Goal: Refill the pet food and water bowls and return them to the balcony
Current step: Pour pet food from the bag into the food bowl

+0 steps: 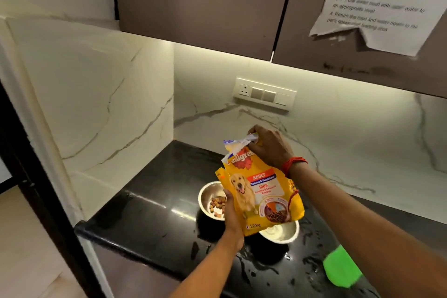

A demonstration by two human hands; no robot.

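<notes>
A yellow dog food bag (262, 191) is held upright above the black counter (154, 215). My right hand (269, 146) grips its crumpled top. My left hand (231, 213) holds its lower left edge. Behind the bag on the left stands a steel bowl (209, 197) with some brown kibble in it. A second steel bowl (281, 232) sits under the bag's bottom right corner, mostly hidden; what it holds cannot be seen.
Water drops and small puddles lie on the counter's front part (261, 266). A green cloth (339, 267) lies at the front right. Marble walls close the corner, with a switch panel (264, 93) behind. Brown cabinets (205, 2) hang overhead with a paper note (377, 0).
</notes>
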